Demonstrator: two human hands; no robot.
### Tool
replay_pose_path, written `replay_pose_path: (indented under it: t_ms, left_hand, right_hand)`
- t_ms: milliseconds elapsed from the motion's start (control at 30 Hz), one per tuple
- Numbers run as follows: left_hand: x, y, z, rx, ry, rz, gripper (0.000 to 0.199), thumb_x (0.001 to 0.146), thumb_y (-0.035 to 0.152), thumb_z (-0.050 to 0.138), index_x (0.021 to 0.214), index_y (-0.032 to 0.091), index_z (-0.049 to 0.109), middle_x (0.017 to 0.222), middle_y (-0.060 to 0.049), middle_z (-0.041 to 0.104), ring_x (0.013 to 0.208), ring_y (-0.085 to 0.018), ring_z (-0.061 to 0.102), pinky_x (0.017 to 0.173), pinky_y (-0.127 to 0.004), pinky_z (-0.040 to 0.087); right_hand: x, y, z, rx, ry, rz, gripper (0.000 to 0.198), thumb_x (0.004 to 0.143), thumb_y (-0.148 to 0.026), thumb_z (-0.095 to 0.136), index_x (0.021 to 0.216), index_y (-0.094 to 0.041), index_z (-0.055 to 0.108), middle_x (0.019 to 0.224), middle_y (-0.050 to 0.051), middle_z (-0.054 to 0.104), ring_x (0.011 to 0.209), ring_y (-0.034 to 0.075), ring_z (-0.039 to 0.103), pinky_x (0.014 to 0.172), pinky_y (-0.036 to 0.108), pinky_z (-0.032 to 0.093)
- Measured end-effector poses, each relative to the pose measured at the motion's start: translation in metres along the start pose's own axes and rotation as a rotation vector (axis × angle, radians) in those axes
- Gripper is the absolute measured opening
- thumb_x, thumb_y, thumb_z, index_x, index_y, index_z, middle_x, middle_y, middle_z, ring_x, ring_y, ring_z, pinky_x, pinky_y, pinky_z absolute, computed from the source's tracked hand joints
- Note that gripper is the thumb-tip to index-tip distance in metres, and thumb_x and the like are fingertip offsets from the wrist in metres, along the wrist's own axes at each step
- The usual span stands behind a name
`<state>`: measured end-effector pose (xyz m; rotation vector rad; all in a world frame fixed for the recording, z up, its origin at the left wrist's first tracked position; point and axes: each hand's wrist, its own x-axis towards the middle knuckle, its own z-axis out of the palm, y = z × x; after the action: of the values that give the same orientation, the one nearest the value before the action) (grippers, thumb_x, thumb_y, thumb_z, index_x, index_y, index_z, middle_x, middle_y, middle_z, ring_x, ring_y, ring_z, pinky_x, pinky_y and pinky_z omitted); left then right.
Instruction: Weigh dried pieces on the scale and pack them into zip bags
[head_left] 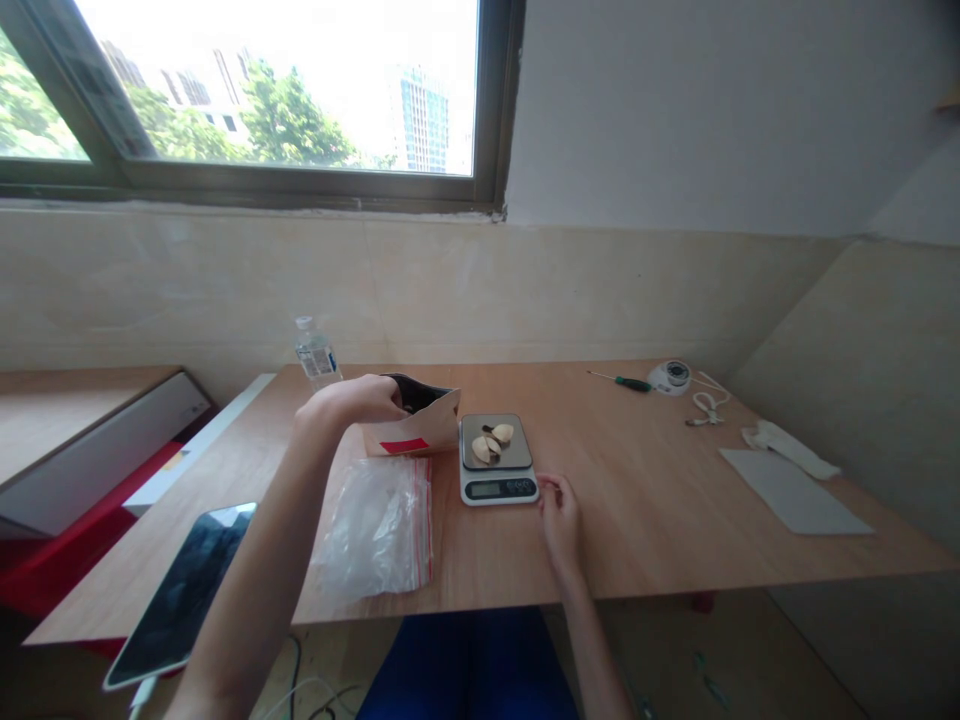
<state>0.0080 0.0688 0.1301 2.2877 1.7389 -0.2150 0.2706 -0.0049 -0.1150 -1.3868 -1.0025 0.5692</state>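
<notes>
My left hand [375, 398] reaches into the open top of a pale bag [442, 430] with a dark inside and a red label. Its fingertips are hidden in the bag. To the right of the bag stands a small white digital scale [499, 497] with a metal plate. On the plate lie a few cream-coloured, shell-like pieces [487, 448] with dark bits; their kind is unclear. My right hand [559, 510] rests at the scale's front right corner, fingers curled in, with nothing visible in them. In front of the bag lie clear zip bags [382, 530] with red-striped edges.
A tablet [180, 595] with a white cable lies at the left, under my forearm. Behind stands a water bottle [316, 355]. Towards the right are a green-handled screwdriver [631, 383], a white dome camera [670, 377], a white cloth [791, 448] and a white sheet [795, 492].
</notes>
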Motion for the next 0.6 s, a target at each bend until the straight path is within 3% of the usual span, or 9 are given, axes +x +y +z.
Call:
replay_pose_path:
  t_ms: [133, 333, 600]
  left_hand:
    - [0.004, -0.001, 0.000, 0.015, -0.044, 0.000, 0.024, 0.056, 0.021, 0.053, 0.072, 0.022, 0.071, 0.077, -0.005, 0.070, 0.071, -0.023, 0.062, 0.059, -0.029, 0.042]
    - [0.005, -0.007, -0.004, -0.075, 0.034, 0.092, 0.021, 0.060, 0.021, 0.052, 0.072, 0.022, 0.068, 0.076, -0.001, 0.070, 0.071, -0.018, 0.062, 0.057, -0.024, 0.041]
    - [-0.007, -0.010, -0.017, -0.191, 0.333, 0.130, 0.019, 0.077, 0.030, 0.049, 0.084, 0.021, 0.064, 0.080, -0.001, 0.069, 0.073, -0.014, 0.061, 0.064, -0.023, 0.044]
  right_hand:
    - [0.001, 0.001, 0.000, 0.006, -0.010, 0.003, 0.026, 0.081, -0.040, 0.047, 0.083, -0.019, 0.063, 0.064, 0.001, 0.059, 0.061, 0.018, 0.055, 0.057, 0.028, 0.043]
    - [0.001, 0.000, 0.000, 0.004, -0.003, 0.000, 0.025, 0.081, -0.039, 0.047, 0.082, -0.020, 0.062, 0.065, 0.001, 0.060, 0.062, 0.018, 0.055, 0.057, 0.029, 0.043]
    - [0.000, -0.003, 0.000, -0.004, -0.011, 0.018, 0.023, 0.081, -0.036, 0.047, 0.082, -0.019, 0.062, 0.066, 0.002, 0.061, 0.063, 0.018, 0.056, 0.058, 0.029, 0.043]
